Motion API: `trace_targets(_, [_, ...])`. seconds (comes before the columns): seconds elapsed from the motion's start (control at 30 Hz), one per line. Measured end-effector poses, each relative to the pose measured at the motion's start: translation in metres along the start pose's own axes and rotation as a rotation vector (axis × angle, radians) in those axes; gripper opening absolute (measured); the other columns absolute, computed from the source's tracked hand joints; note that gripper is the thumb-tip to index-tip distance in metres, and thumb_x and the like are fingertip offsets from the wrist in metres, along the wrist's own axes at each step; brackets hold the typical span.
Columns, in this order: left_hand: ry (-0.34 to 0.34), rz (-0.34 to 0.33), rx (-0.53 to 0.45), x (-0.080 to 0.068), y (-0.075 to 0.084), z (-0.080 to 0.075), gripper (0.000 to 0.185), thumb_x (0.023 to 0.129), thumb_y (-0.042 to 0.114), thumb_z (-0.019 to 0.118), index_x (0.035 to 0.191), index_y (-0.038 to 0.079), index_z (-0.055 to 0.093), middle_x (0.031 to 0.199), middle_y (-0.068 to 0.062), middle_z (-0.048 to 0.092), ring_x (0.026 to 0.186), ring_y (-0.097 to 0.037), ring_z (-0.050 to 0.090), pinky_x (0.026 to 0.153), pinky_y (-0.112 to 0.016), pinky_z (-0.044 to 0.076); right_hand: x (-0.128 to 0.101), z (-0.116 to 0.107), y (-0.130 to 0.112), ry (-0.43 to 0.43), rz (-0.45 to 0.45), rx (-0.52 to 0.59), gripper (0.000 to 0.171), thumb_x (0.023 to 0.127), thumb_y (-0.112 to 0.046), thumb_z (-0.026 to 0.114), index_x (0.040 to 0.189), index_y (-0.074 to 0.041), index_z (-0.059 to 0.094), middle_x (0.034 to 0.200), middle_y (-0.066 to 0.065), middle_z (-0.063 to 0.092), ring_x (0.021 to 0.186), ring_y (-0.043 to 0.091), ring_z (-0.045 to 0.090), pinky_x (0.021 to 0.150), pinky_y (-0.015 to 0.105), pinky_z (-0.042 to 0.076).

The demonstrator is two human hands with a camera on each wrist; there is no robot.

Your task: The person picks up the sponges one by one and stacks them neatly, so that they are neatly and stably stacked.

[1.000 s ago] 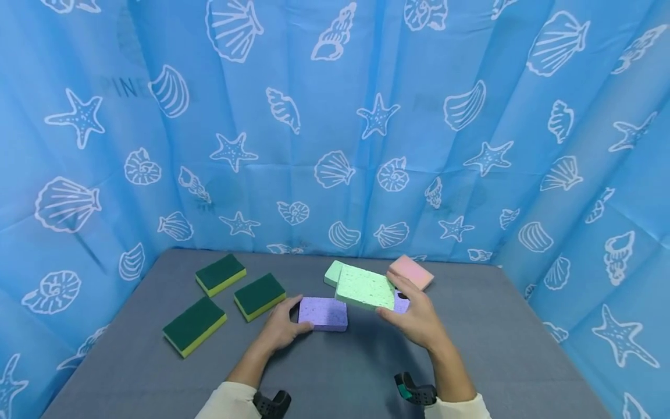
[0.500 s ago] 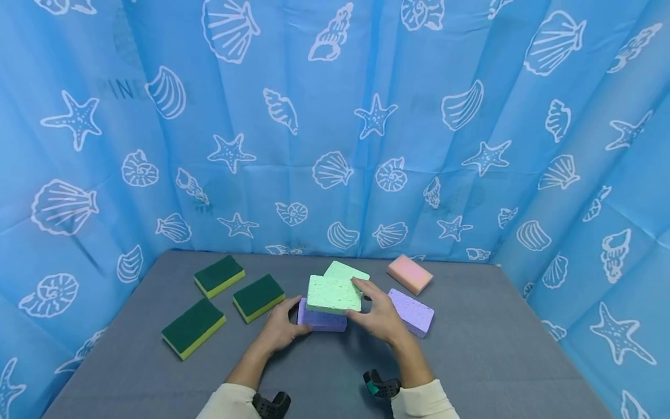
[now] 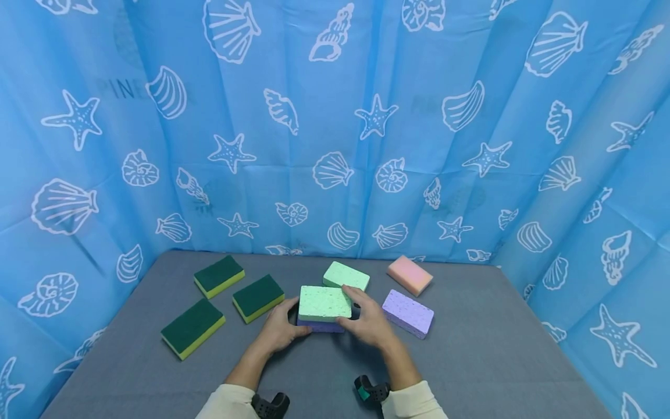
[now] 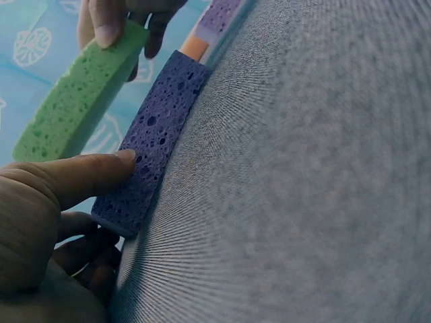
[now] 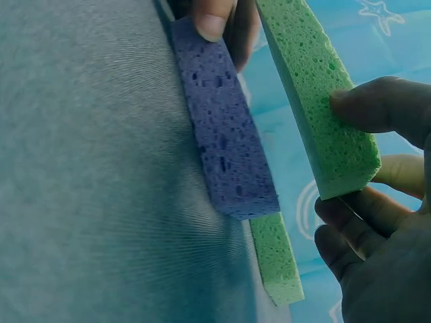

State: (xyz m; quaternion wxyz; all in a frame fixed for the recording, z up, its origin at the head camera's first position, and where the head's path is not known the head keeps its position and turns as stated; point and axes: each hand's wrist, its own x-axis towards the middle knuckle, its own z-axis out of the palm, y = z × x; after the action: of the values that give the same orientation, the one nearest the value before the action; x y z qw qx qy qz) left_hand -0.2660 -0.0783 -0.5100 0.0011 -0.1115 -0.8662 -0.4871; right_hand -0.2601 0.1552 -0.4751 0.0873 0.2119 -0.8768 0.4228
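My left hand [image 3: 278, 326] grips the left end of a purple sponge [image 4: 151, 134] that lies flat on the grey cloth, thumb on its near side and fingers behind. Just above it my right hand [image 3: 369, 319] holds a light green sponge [image 3: 324, 302] by its right end, pinched between thumb and fingers. Both wrist views show a gap between this green sponge [image 5: 316, 101] and the purple one below. From the head view the green sponge covers most of the purple sponge's top. A second green sponge [image 3: 348, 273] lies right behind them on the cloth.
Three green-and-yellow scouring sponges [image 3: 193, 327] lie on the left. To the right are another purple sponge [image 3: 408, 313] and a pink-orange sponge [image 3: 410, 274]. A blue curtain [image 3: 335, 128] with white shells hangs around the back and sides of the grey-covered table [image 3: 497, 349].
My right hand has carried the green sponge leftward and down until it sits over the left-hand purple sponge, uncovering the right-hand purple one. My left hand has kept its grip in place.
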Motion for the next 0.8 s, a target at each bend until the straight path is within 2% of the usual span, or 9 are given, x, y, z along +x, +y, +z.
trace_targets(0.8, [0.006,0.008,-0.014,0.0004,-0.0002,0.0004,0.079,0.073,0.010,0.085,0.140,-0.004,0.046,0.136,-0.024,0.048,0.127,-0.043,0.040,0.100,-0.057,0.034,-0.0013,0.0083,0.0071,-0.064,0.033,-0.012,0.070,0.083,-0.012,0.076,0.143,0.003,0.044,0.143,0.020,0.043,0.132,0.037,0.037,0.103,0.053,0.032])
